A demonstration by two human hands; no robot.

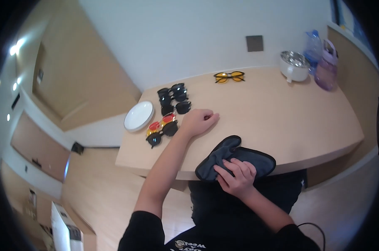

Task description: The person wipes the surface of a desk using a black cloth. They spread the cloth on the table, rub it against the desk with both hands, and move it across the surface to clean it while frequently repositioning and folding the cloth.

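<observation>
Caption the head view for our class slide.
Right hand on a grey cloth, left hand beside sunglasses on a pale table.

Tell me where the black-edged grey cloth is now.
In the head view, the grey cloth is low, right of centre, at the near edge of the table, under the right hand, and right of the left hand.

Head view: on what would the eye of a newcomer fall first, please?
Probably on the dark cloth with black edging, under the right hand at the table's near edge. Next, the yellow-lensed glasses stand out, lying apart at the far edge. On the left side, a column of mostly dark sunglasses includes one bright red-lensed pair, beside a white dish.
</observation>
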